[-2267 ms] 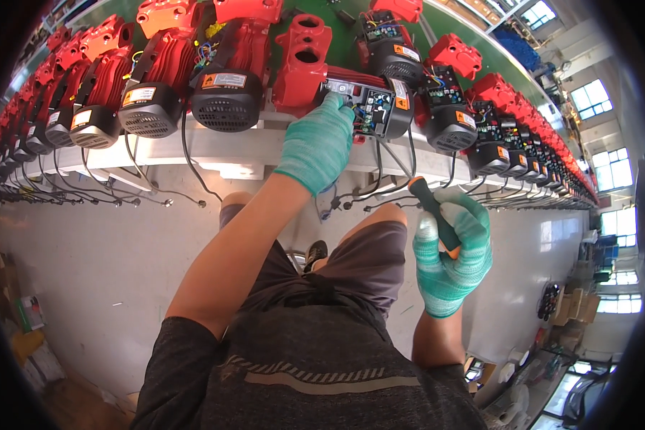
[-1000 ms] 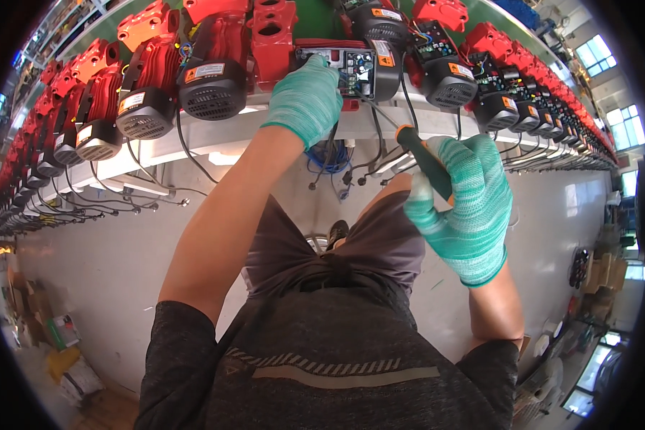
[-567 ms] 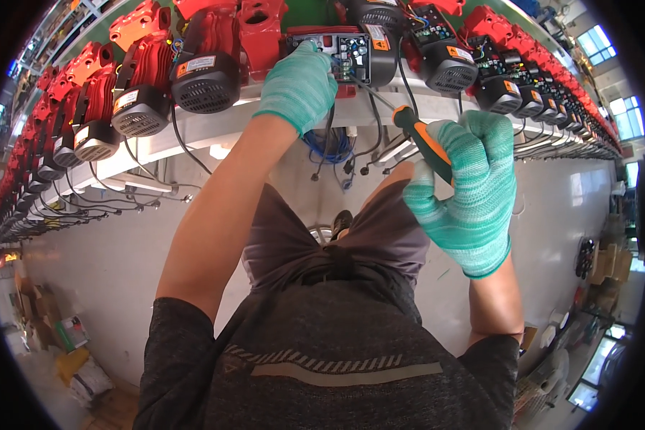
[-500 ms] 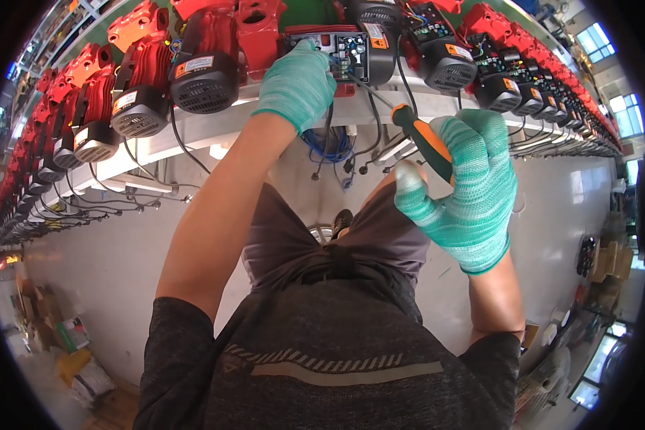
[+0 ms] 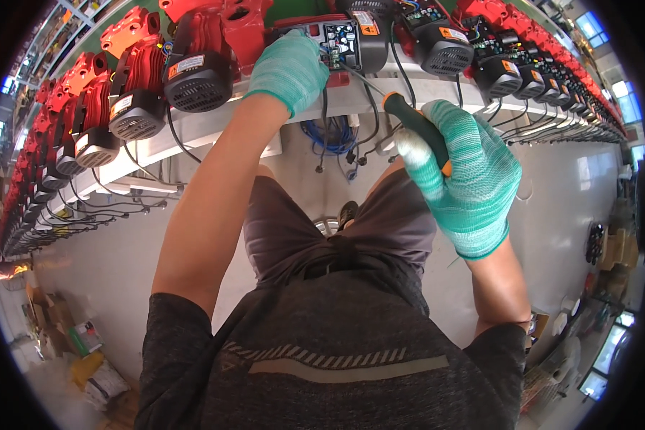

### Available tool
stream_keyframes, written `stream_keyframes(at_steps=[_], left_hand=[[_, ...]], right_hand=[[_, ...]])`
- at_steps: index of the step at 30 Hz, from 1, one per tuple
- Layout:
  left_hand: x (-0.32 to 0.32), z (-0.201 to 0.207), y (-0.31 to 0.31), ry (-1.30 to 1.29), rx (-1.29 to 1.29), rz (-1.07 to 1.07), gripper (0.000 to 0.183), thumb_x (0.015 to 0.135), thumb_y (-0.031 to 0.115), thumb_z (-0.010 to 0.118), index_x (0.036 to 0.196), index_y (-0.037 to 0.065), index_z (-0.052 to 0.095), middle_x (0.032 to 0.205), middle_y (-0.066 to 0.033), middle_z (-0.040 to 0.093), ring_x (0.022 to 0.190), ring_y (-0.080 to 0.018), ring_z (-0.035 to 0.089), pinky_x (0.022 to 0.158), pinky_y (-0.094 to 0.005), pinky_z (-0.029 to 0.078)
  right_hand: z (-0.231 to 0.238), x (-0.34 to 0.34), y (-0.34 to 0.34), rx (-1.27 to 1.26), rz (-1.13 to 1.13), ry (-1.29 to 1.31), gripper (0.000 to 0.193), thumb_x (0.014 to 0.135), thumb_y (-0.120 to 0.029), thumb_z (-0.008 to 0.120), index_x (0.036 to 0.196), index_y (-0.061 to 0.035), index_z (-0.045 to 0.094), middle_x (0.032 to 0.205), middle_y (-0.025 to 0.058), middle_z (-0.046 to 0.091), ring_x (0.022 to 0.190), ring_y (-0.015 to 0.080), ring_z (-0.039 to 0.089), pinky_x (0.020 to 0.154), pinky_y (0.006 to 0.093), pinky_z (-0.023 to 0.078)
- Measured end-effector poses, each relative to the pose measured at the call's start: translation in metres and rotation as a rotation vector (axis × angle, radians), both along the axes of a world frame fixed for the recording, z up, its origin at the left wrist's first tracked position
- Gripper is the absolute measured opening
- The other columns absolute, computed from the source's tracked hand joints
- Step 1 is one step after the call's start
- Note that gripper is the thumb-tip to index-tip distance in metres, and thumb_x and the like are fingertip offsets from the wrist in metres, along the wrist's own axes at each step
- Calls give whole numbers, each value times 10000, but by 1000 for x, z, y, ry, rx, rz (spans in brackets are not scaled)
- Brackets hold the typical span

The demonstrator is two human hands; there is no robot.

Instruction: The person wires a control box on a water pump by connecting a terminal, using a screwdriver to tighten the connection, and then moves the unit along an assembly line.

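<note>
My right hand (image 5: pixel 473 179), in a green knitted glove, is closed round the dark green and orange handle of a screwdriver (image 5: pixel 417 125). Its thin shaft slants up and left, the tip reaching the edge of an uncovered circuit board (image 5: pixel 339 44). That board sits in the open control box of a red and black motor unit (image 5: pixel 375 50). My left hand (image 5: pixel 288 72), gloved alike, rests against the box's left side with its fingers bent together. What those fingertips hold, if anything, is hidden by the glove.
Similar red units with black fan covers (image 5: pixel 198 82) line the white bench edge (image 5: pixel 229 111) on both sides. Black cables with plugs dangle below it, and a blue cable coil (image 5: pixel 330 135) hangs under the middle. Cardboard boxes (image 5: pixel 50 312) lie on the floor at left.
My right fingers have closed further round the screwdriver handle, which has moved slightly up and left. The left hand stays by the control box; the whole view has shifted a little.
</note>
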State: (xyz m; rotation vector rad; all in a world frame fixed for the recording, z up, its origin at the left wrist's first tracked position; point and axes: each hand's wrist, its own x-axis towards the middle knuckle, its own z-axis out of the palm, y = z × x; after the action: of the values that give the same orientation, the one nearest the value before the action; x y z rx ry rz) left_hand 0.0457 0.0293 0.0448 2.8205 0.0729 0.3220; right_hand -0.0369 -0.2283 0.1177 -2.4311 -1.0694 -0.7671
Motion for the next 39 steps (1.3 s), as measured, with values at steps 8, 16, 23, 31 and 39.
stream_keyframes(at_steps=[8, 16, 23, 31, 39], left_hand=[[-5, 10, 3, 14, 7, -78, 212, 888, 200, 684, 942, 0, 725, 1022, -207, 641, 946, -379, 644, 910, -457, 528], [-7, 6, 4, -15, -62, -109, 168, 895, 160, 695, 927, -3, 718, 1031, -197, 636, 917, -376, 647, 868, -454, 542], [-9, 1, 4, -70, -89, -86, 175, 914, 160, 663, 955, 1, 724, 1044, -194, 637, 932, -379, 643, 882, -454, 537], [-3, 6, -2, -1, 34, -30, 197, 894, 186, 671, 948, 8, 734, 1032, -197, 651, 970, -372, 636, 905, -456, 519], [-3, 3, 8, -65, -65, -129, 199, 869, 181, 738, 920, -11, 744, 917, -199, 678, 906, -365, 652, 871, -442, 528]], right_hand=[[7, 3, 5, -16, 157, -148, 467, 794, -282, 857, 1120, -28, 639, 971, 149, 629, 757, 333, 627, 662, 401, 541], [9, 9, 4, 8, 100, -100, 361, 746, -185, 833, 1066, -82, 701, 934, 102, 587, 781, 299, 629, 635, 389, 533], [16, 5, 6, 13, 109, -88, 381, 764, -226, 838, 1087, -81, 696, 916, 93, 616, 773, 282, 653, 640, 372, 542], [7, 8, 7, 32, 82, -138, 335, 848, -317, 804, 1098, -125, 690, 770, 57, 631, 662, 266, 643, 582, 365, 528], [13, 4, 4, -17, 168, -43, 486, 706, -117, 838, 1148, -30, 657, 922, 107, 571, 836, 333, 625, 734, 412, 535]])
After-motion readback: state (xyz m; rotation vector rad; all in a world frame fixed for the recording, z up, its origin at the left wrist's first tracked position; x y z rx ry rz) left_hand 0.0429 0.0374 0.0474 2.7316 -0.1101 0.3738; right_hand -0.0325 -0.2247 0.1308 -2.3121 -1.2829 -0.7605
